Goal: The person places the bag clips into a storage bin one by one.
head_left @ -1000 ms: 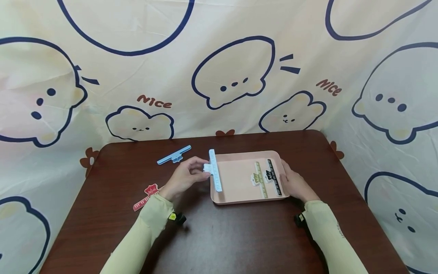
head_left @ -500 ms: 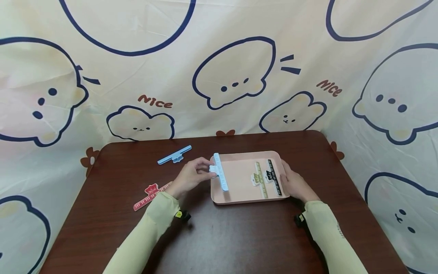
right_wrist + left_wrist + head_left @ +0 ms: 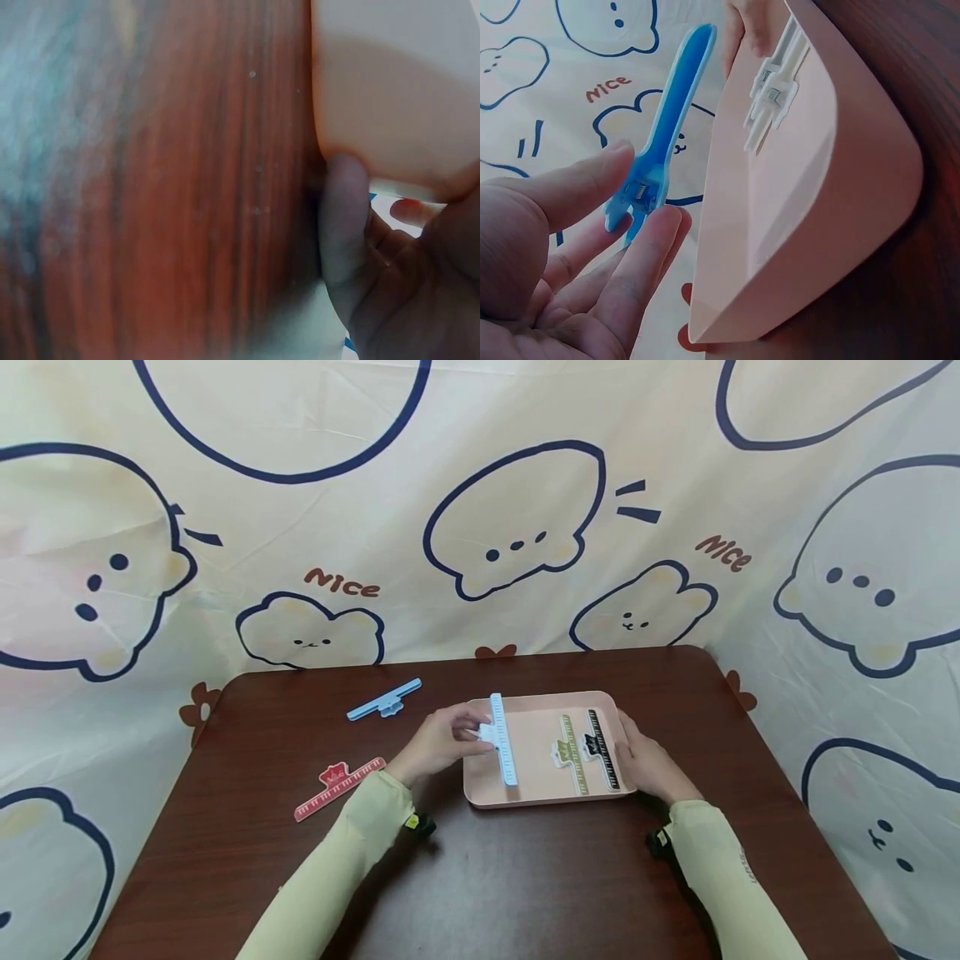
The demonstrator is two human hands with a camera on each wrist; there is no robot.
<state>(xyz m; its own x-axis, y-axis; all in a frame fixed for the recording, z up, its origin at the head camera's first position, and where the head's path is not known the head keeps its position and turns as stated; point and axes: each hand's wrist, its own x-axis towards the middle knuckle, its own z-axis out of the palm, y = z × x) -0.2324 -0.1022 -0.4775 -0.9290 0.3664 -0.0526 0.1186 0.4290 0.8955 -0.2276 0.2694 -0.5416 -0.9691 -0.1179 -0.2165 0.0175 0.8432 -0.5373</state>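
My left hand (image 3: 444, 745) pinches a light blue bag clip (image 3: 503, 739) by its grip tab, between thumb and fingers. In the left wrist view that clip's blue inner side (image 3: 682, 90) and small spring show. The clip is held over the left part of a shallow pink tray (image 3: 536, 703), apart from its floor as the left wrist view shows. At the tray's right end my right hand (image 3: 651, 764) grips the wall. Inside the tray, a green clip (image 3: 572, 754) and a black clip (image 3: 602, 750) lie side by side, near the right hand.
Another blue clip (image 3: 385, 700) lies on the dark wooden table (image 3: 525, 885) behind the left hand. A red clip (image 3: 340, 788) lies beside the left forearm. A printed cloth (image 3: 517, 410) hangs behind the table and along both sides.
My left hand has carried the light blue clip rightward, from the tray's left edge to over its floor. More of the red clip shows. The right hand stays at the tray.
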